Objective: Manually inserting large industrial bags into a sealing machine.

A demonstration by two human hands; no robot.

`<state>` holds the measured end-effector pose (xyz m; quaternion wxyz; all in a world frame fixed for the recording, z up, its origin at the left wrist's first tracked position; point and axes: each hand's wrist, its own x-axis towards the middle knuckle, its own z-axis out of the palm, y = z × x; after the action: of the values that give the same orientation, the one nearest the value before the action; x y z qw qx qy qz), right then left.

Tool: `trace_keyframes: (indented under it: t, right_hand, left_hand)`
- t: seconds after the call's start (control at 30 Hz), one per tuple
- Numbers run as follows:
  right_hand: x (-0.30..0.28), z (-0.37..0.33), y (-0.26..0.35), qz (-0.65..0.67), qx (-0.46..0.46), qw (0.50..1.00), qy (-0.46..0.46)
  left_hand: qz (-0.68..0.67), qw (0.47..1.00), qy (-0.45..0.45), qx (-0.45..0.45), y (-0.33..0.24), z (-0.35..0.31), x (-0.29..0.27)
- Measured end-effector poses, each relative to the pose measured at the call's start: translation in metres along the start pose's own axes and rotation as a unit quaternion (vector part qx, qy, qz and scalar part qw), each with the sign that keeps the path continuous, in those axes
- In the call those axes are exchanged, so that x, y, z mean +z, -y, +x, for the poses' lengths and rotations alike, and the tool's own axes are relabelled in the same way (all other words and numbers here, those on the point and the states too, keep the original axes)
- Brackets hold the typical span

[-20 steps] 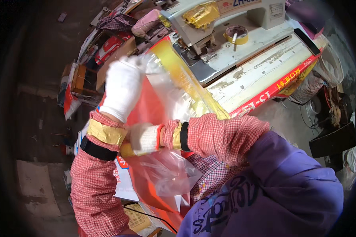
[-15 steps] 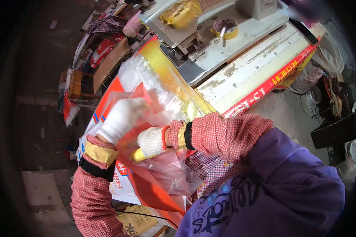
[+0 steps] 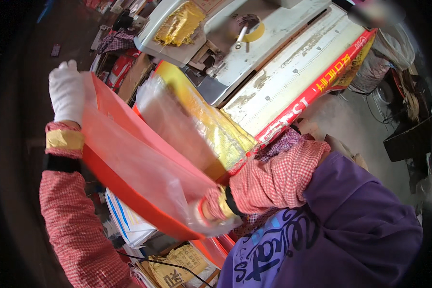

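A red-orange sack (image 3: 139,206) with a clear plastic liner (image 3: 134,156) is stretched wide between my gloved hands. At the far left my left hand (image 3: 66,93), in a white glove, is raised and closed on one end of the sack's edge. Low in the middle, my right hand (image 3: 197,213) is at the liner's other end. Film and motion blur cover its fingers, so their grip does not show. Behind the sack, more clear film and a yellow sheet (image 3: 216,139) lie beside the sewing machine (image 3: 177,31).
On the machine table stands a roll of yellow tape (image 3: 256,32) with a white stick across it. A red strip (image 3: 302,105) runs along the table's front edge. Folded white-and-blue sacks (image 3: 127,221) and a tan paper bag (image 3: 177,269) lie below. At right sits a dark box (image 3: 408,141).
My left hand has swung out and up to the left, pulling the sack and liner wide. My right hand has moved down and slightly right. The view has shifted.
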<state>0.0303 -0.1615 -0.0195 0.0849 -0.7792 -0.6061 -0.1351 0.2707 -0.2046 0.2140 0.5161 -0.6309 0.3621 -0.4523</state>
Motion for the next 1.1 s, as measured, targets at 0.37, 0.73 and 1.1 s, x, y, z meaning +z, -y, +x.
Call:
trace_keyframes:
  t: [0.37,0.73,1.1]
  right_hand:
    - [0.016,-0.163,0.020,0.093,0.321,0.930,0.154]
    - [-0.037,-0.195,-0.038,0.272,0.629,0.661,-0.305]
    - [-0.035,-0.180,-0.044,0.371,0.594,0.704,-0.115]
  left_hand:
    - [-0.222,0.941,0.227,-0.117,-0.040,0.033,-0.026]
    - [-0.205,0.953,0.215,-0.052,-0.054,0.034,-0.037]
    - [-0.379,0.900,0.188,-0.106,-0.059,0.047,-0.021]
